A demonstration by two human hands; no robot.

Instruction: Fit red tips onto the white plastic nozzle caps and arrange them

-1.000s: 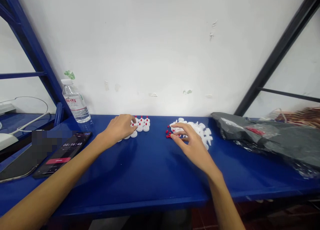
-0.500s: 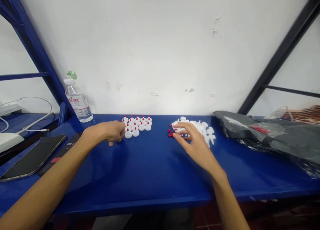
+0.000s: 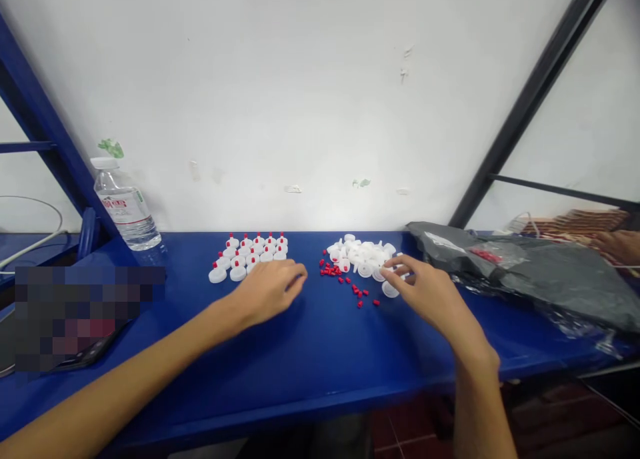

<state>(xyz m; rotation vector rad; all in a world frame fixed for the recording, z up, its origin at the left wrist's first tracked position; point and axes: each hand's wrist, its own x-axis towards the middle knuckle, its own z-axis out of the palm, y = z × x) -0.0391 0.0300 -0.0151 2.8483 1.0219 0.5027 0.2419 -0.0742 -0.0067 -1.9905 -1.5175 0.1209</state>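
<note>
My left hand (image 3: pixel 270 287) hovers over the blue table, just right of the rows of white caps with red tips (image 3: pixel 253 251). Its thumb and fingers are drawn together, and nothing shows between them. My right hand (image 3: pixel 427 296) is at the right front of a heap of white nozzle caps (image 3: pixel 367 251). Its thumb and forefinger close on a white nozzle cap (image 3: pixel 391 290) at the heap's edge; the fingers partly cover it. Small red tips (image 3: pixel 331 270) lie scattered on the table between my hands.
A water bottle (image 3: pixel 127 209) stands at the back left against the wall. A blurred-out patch covers a phone (image 3: pixel 90 352) at the left. Grey plastic bags (image 3: pixel 530 279) lie on the right, with another person's hand (image 3: pixel 627 246) beyond. The blue table's front edge (image 3: pixel 300 409) runs below.
My left hand has left the rows of caps and moved right. My right hand has shifted from the red tips to the heap's right front. More red tips lie spread forward; the view has turned right.
</note>
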